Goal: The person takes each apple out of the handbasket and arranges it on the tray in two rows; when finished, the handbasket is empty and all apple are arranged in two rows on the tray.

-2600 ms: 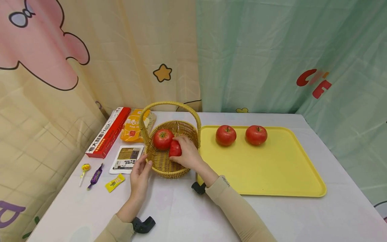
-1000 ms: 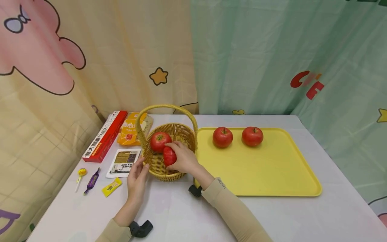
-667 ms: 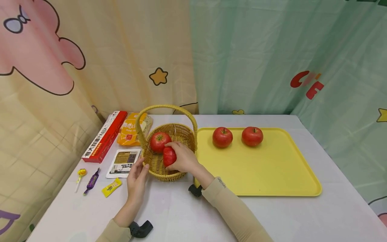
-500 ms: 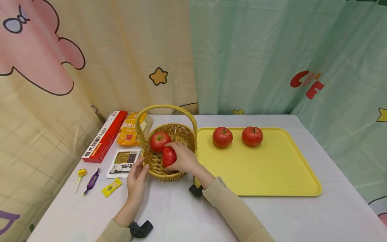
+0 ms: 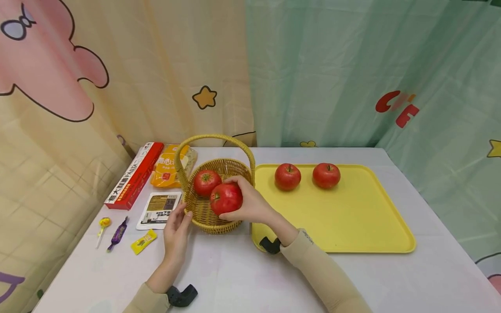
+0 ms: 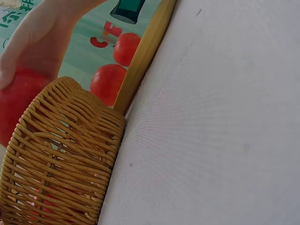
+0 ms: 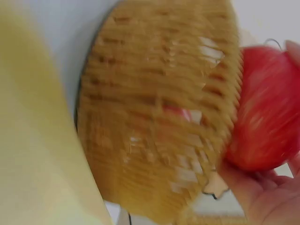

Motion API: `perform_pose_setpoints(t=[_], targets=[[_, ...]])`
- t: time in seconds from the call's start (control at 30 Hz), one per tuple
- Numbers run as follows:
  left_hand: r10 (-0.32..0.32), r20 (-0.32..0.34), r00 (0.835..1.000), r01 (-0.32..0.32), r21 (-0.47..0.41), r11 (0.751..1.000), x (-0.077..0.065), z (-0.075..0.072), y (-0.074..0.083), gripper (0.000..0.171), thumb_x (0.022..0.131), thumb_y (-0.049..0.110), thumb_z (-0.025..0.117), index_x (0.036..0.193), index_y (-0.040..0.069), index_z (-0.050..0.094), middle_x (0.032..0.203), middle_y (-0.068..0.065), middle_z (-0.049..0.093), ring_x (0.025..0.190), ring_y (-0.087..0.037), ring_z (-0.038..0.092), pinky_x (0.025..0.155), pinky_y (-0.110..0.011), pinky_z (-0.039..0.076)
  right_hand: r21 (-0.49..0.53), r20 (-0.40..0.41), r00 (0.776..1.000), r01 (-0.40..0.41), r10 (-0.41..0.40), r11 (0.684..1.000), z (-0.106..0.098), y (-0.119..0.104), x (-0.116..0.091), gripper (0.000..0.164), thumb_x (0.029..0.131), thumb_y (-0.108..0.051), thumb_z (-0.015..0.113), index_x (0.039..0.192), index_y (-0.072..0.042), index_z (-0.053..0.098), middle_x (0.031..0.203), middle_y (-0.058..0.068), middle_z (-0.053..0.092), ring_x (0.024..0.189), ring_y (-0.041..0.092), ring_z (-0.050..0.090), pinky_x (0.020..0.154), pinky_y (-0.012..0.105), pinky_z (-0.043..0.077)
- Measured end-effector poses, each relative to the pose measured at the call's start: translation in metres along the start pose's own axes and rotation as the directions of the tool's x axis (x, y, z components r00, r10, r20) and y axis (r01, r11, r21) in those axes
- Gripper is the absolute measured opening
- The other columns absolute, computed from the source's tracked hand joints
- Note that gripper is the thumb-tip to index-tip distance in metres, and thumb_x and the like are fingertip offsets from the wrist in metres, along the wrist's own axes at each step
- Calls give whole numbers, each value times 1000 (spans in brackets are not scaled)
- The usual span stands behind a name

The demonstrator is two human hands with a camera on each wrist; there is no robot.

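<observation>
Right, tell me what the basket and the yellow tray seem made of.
Basket: wicker or a plastic imitation, with a slight sheen; the woven strands fit either. Yellow tray: probably plastic, smooth and satiny, judging by its even colour and rounded corners.

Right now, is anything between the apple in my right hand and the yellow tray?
Yes: the right side of the basket lies between the held apple and the tray, though the apple appears mostly above its rim. The handle seems slightly farther back.

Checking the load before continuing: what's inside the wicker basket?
One apple lies inside the basket. A second apple, gripped by the right hand, is above the basket; they hide part of the basket floor, so anything there is unseen.
</observation>
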State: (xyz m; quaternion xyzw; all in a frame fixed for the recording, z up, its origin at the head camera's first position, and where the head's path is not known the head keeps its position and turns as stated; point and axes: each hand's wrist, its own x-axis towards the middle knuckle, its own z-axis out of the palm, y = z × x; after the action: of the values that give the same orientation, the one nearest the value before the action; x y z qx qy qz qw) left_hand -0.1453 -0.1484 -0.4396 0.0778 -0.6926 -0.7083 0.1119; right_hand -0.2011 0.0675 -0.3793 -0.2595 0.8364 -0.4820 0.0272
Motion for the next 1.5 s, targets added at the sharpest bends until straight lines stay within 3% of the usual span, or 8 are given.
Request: perform_pose_setpoints(t=[0.2,0.43,0.6,1.0,1.5], targets=[[9,-5,1000,-9,-11,1000,0,0,1,44,97,18,53,136,1,42,149,-4,32,138,-21,27,100,-16,37,175,31,999,30,-36,984,-39,8,-23,80,70,-25,83,132,-16,34,128,0,46,116,17,47,92,35,51],[-6,0,1000,6,-18,1000,0,0,1,45,97,18,52,137,1,39,150,-2,30,138,-19,25,102,-17,36,121,85,993,-96,86,988,-86,33,-52,77,72,-23,81,136,-21,38,131,6,45,119,26,45,92,43,51],[-3,0,1000,3,-17,1000,0,1,0,45,97,18,52,137,1,40,150,-2,31,138,-20,26,103,-17,35,96,117,980,-173,161,980,-106,61,-68,74,71,-23,82,131,-18,39,130,9,45,120,30,42,90,43,51],[-9,0,1000,9,-30,999,0,1,1,44,97,18,53,137,2,41,150,-3,31,138,-21,26,101,-17,37,89,191,965,-200,180,976,-122,101,-81,73,70,-22,82,129,-8,40,124,10,50,116,29,46,94,37,49],[-11,4,1000,11,-21,1000,-1,1,3,44,97,20,53,136,2,41,150,-4,30,138,-21,26,100,-15,37,205,339,934,-195,117,959,-128,113,-84,77,70,-12,81,129,-4,33,127,13,42,120,31,37,96,32,47]])
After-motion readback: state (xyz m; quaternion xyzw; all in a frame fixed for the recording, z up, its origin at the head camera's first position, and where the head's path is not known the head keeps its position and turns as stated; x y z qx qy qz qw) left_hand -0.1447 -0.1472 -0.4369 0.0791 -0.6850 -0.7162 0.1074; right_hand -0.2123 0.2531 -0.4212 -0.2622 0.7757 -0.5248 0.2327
